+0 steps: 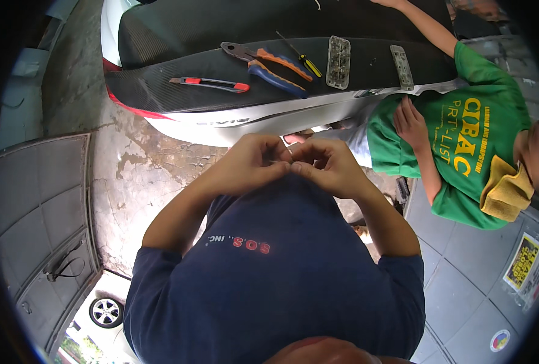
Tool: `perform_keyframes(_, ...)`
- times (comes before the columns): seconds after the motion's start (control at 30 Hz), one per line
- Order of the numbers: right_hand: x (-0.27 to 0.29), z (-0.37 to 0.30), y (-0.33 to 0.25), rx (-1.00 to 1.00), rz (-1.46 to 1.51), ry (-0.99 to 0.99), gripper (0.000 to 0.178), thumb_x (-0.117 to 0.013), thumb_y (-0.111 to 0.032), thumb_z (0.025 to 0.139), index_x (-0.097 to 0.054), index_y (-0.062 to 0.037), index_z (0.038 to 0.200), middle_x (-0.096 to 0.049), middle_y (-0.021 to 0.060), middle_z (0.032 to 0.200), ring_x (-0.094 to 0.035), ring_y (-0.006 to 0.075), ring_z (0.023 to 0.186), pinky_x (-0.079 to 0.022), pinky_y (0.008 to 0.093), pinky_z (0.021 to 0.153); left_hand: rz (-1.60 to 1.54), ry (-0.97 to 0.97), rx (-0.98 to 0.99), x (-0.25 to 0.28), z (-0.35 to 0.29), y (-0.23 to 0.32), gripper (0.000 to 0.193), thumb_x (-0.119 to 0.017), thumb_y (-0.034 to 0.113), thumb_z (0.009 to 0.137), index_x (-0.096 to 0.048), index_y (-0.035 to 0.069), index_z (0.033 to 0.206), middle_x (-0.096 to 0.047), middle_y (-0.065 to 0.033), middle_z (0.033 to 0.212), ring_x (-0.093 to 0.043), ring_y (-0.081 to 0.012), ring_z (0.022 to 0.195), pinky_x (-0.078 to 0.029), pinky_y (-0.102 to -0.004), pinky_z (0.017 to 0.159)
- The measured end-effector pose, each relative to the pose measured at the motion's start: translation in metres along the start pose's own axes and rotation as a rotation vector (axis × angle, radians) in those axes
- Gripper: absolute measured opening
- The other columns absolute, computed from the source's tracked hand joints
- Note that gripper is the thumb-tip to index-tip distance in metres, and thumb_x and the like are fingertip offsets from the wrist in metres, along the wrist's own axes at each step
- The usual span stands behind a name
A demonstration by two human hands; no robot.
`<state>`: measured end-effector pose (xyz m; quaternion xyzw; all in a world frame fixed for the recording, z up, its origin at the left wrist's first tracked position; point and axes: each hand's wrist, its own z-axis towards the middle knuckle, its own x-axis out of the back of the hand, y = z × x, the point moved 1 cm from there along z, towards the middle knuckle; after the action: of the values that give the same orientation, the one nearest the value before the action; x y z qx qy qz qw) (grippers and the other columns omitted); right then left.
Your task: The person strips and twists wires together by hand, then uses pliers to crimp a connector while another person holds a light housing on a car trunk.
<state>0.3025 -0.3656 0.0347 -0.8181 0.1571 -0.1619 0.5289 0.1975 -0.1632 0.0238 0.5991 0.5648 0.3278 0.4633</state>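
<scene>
My left hand point(252, 162) and my right hand point(331, 167) meet in front of my chest, both with fingers curled and thumbs pressed in. Their fingertips pinch together at one spot; whatever sits between them is too small to make out. Beyond them, on the dark carbon-patterned rear lid of a car point(160, 85), lies a red and black utility knife point(215, 84) with its blade out. Right of it are pliers point(276, 80) with blue and orange handles, jaws toward the far left. A yellow and black screwdriver point(309, 64) lies alongside them.
Two clear narrow cases, one wider point(338, 62) and one slimmer point(402, 68), rest on the lid. At the right stands a person in a green shirt point(463, 139), a yellow cloth point(506, 188) on the shoulder, one arm over the car. Metal gate panels point(45, 200) flank the left.
</scene>
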Motion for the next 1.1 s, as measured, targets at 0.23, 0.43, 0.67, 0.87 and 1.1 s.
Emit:
perform_keyframes(0.23,0.011,0.005,-0.016,1.015,-1.103,0.014,0.023,-0.074,-0.009,0.089,-0.074,-0.0074,0.113,-0.071,0.0063,0.091,-0.067,0.0168,0.077,-0.047,0.0282,0.06,-0.208,-0.183,0.04,0.011,0.011,-0.012,0.014,-0.07,0.011,0.093,-0.067,-0.002,0.097,-0.066,0.0011,0.089,-0.058,-0.0054,0.082,-0.047,-0.0231,0.074)
perform_keyframes(0.43,0.007,-0.002,-0.006,0.161,-0.112,0.118,0.023,-0.073,-0.022,0.094,-0.071,-0.0042,0.108,-0.068,0.003,0.084,-0.06,0.0128,0.066,-0.049,0.028,0.06,-0.107,-0.11,0.038,0.012,0.016,-0.003,0.012,-0.069,0.01,0.09,-0.066,0.0,0.094,-0.064,0.0017,0.087,-0.058,-0.0049,0.081,-0.047,-0.0226,0.073)
perform_keyframes(0.67,0.005,-0.003,0.013,-0.012,0.173,0.03,0.017,-0.072,-0.016,0.094,-0.067,-0.0009,0.1,-0.069,0.0043,0.083,-0.062,0.0101,0.07,-0.049,0.0269,0.061,-0.03,-0.106,0.056,0.003,0.017,0.004,0.015,-0.07,0.012,0.09,-0.068,-0.002,0.095,-0.066,-0.0004,0.085,-0.06,-0.0058,0.08,-0.048,-0.0238,0.072)
perform_keyframes(0.87,0.02,-0.008,0.006,0.543,-0.527,0.279,0.009,-0.069,-0.005,0.09,-0.065,-0.0033,0.098,-0.068,0.011,0.084,-0.067,0.0273,0.069,-0.052,0.0358,0.06,-0.009,-0.034,-0.121,-0.013,0.027,-0.009,0.018,-0.073,0.011,0.094,-0.067,-0.002,0.105,-0.069,-0.0023,0.095,-0.061,-0.0061,0.085,-0.05,-0.024,0.078)
perform_keyframes(1.1,0.055,-0.021,0.023,0.745,-0.489,0.42,0.014,-0.073,-0.002,0.088,-0.063,-0.0032,0.097,-0.066,0.0101,0.084,-0.065,0.0226,0.065,-0.051,0.0306,0.058,-0.222,0.085,-0.07,-0.052,0.048,0.01,0.017,-0.071,0.015,0.095,-0.068,0.001,0.104,-0.068,-0.0009,0.091,-0.061,-0.0053,0.076,-0.051,-0.0228,0.069)
